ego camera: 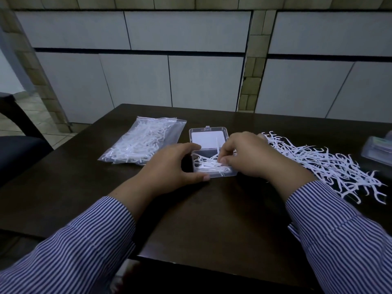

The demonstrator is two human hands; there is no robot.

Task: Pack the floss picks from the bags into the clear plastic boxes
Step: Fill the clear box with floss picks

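My left hand cups the left end of the clear plastic box, which sits open on the dark bench in front of me. The thumb lies along the box's near left corner and the other fingers curl round its far left side, so the box is gripped between them. The lid stands folded back behind the tray, its small latch tab at the far edge.

My right hand reaches over the right end of the tray. Its fingers are bent down and pressed together, pinching white floss picks that lie inside the tray; one pick stands up against the lid. Several picks are already in the tray, lying crosswise.

To the right of the box, just beyond my right wrist, a loose heap of floss picks spreads across the bench. To the left lies a clear zip bag full of picks, flat on the bench, near my left hand but apart from it. At the far right edge of the bench is another clear box, partly cut off by the view. Both my arms are in striped sleeves.
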